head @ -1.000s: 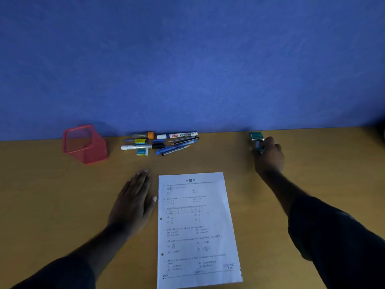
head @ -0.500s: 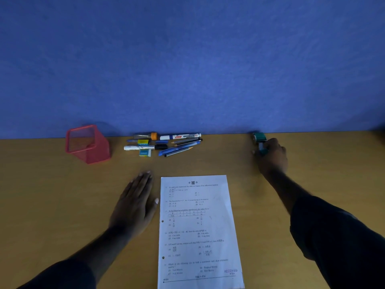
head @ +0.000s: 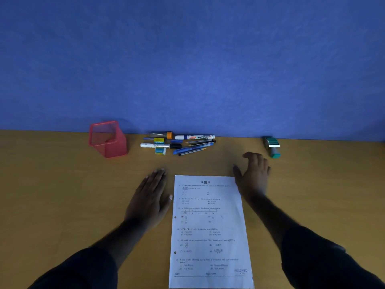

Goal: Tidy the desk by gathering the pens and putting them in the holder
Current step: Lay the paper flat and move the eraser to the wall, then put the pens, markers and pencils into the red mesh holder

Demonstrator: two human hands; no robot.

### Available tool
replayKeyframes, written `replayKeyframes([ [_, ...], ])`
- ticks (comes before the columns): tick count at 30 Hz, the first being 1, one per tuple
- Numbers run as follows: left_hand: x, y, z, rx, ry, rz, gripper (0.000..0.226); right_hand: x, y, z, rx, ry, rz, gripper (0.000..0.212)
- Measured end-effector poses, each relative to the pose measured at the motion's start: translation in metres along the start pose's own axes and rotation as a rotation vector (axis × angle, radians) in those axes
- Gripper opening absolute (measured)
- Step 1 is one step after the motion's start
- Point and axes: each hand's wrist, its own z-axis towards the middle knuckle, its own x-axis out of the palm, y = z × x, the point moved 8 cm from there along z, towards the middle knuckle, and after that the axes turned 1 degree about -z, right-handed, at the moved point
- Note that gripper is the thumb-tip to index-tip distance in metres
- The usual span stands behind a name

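Red mesh holder [head: 107,139] stands far left, pens [head: 179,143] heaped just right of it; right hand [head: 253,176] open, empty, left hand [head: 151,198] flat: sweep pens together, grip mid-barrel, drop tips-down.

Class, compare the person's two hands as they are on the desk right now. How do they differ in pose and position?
The left hand lies flat, fingers together, just left of the printed sheet; the right hand has spread, slightly curled fingers and overlaps the sheet's top right corner. The right hand reaches farther forward, nearer the pens and the green stamp, than the left hand. Both are empty, palms down, with dark sleeves.
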Motion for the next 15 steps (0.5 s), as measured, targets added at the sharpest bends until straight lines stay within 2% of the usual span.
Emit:
replayKeyframes([
  [6, 0.002, 0.000, -0.001, -0.019, 0.011, -0.006, 0.069, 0.019, 0.057, -0.021, -0.151, 0.178, -0.036, 0.034],
  [11, 0.001, 0.003, 0.001, -0.013, 0.043, -0.012, 0.071, 0.026, 0.089, -0.030, -0.267, 0.243, -0.040, 0.030],
  [15, -0.011, 0.042, -0.005, -0.075, 0.053, 0.046, 0.071, 0.035, 0.108, -0.029, -0.280, 0.246, 0.004, 0.029],
])
